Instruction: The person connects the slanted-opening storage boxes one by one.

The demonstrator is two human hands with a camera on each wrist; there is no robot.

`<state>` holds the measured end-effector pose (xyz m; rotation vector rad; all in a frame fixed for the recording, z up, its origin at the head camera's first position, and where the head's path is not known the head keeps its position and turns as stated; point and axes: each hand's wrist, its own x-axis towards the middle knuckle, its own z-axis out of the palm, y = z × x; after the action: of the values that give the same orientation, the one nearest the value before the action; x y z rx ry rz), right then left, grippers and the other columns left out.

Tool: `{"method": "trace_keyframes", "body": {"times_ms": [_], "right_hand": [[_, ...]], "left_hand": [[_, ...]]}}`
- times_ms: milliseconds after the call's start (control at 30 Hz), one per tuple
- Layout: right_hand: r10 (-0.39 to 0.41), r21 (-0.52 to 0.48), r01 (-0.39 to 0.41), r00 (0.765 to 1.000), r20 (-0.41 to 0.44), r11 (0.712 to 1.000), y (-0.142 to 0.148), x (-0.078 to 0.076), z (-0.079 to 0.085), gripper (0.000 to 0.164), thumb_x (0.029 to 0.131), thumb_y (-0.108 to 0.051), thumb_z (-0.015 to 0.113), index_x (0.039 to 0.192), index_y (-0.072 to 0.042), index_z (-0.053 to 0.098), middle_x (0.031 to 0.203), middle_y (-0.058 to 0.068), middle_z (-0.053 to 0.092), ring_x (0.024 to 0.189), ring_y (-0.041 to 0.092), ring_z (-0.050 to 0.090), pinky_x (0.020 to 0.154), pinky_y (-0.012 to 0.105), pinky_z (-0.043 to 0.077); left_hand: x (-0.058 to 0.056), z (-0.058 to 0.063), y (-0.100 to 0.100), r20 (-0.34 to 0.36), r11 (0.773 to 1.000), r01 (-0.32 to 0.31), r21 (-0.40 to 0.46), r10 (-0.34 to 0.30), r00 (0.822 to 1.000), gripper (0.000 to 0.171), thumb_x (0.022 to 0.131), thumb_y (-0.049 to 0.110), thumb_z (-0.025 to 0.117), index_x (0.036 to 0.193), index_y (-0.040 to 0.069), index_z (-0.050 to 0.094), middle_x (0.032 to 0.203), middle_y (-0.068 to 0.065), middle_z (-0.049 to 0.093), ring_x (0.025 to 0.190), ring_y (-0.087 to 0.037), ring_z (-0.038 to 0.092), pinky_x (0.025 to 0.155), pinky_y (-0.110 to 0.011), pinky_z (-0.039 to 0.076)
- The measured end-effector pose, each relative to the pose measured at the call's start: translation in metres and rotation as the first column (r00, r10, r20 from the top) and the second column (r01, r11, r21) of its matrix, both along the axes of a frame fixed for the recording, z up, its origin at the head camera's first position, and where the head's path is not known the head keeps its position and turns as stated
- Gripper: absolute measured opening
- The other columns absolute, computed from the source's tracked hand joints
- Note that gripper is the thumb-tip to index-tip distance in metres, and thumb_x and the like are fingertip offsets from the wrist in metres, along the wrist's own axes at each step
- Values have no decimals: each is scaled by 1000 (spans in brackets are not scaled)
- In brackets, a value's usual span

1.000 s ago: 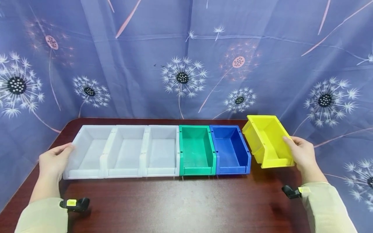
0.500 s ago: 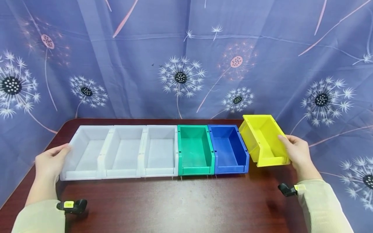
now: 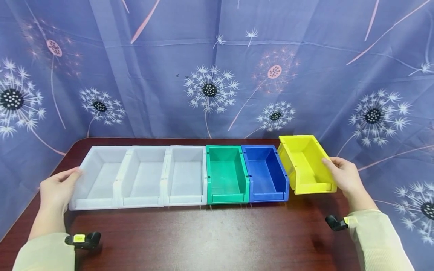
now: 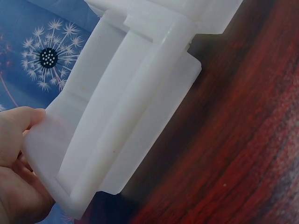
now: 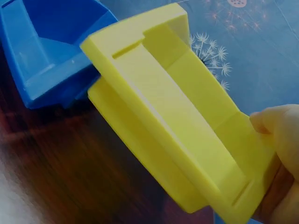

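A row of open-front plastic storage bins runs across the head view: three white bins, the outermost white bin [image 3: 101, 180] at the left, then a green bin [image 3: 227, 173] and a blue bin [image 3: 266, 173]. My left hand [image 3: 57, 190] pinches the outer side wall of the leftmost white bin, thumb on the rim; that wall also shows in the left wrist view. My right hand [image 3: 346, 175] grips the right wall of a yellow bin [image 5: 187, 116], thumb inside. The yellow bin is slightly tilted, its left edge close beside the blue bin.
The bins are on a dark red-brown table [image 3: 217, 237] with a glossy light patch in front. A blue-violet curtain [image 3: 152, 90] with dandelion prints hangs behind and at both sides. Small black wrist devices [image 3: 86, 240] sit at both sleeves.
The yellow bin in my right hand has moved left toward the blue bin and tilts less now. My left hand keeps its grip on the white bin; the whole view shifts slightly.
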<state>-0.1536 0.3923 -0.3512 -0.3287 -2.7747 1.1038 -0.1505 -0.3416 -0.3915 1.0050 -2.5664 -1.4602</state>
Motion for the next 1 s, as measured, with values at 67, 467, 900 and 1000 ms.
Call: {"method": "trace_keyframes", "body": {"times_ms": [67, 467, 900, 1000], "right_hand": [[23, 7, -23, 1000, 6, 1000, 1, -2, 1, 59, 97, -39, 46, 126, 12, 52, 85, -8, 60, 64, -3, 54, 56, 19, 49], [176, -152, -145, 960, 216, 978, 16, -18, 25, 61, 98, -31, 49, 137, 13, 37, 86, -17, 63, 75, 1, 63, 67, 24, 55], [166, -49, -159, 955, 244, 986, 14, -26, 35, 65, 95, -39, 53, 139, 6, 40, 115, 14, 64, 78, -5, 60, 72, 25, 55], [155, -5, -158, 961, 227, 987, 13, -27, 33, 61, 95, -36, 53, 138, 7, 42, 122, 28, 58, 77, -3, 60, 70, 24, 55]], "left_hand": [[0, 0, 0, 1, 1000, 1, 2, -1, 1000, 67, 90, 54, 48, 142, 12, 42, 151, -16, 32, 134, -36, 35, 106, -53, 34], [-1, -2, -2, -6, 1000, -2, -3, 2, 1000, 65, 91, 53, 49, 141, 12, 44, 151, -16, 33, 134, -36, 35, 106, -51, 34], [-1, 0, 0, -7, 1000, 2, -6, -2, 1000, 65, 90, 53, 49, 141, 12, 44, 151, -17, 33, 134, -35, 34, 107, -51, 34], [0, 0, 0, -5, 1000, 8, 0, -8, 1000, 66, 91, 53, 48, 142, 11, 43, 151, -17, 32, 134, -36, 34, 107, -52, 33]]}}
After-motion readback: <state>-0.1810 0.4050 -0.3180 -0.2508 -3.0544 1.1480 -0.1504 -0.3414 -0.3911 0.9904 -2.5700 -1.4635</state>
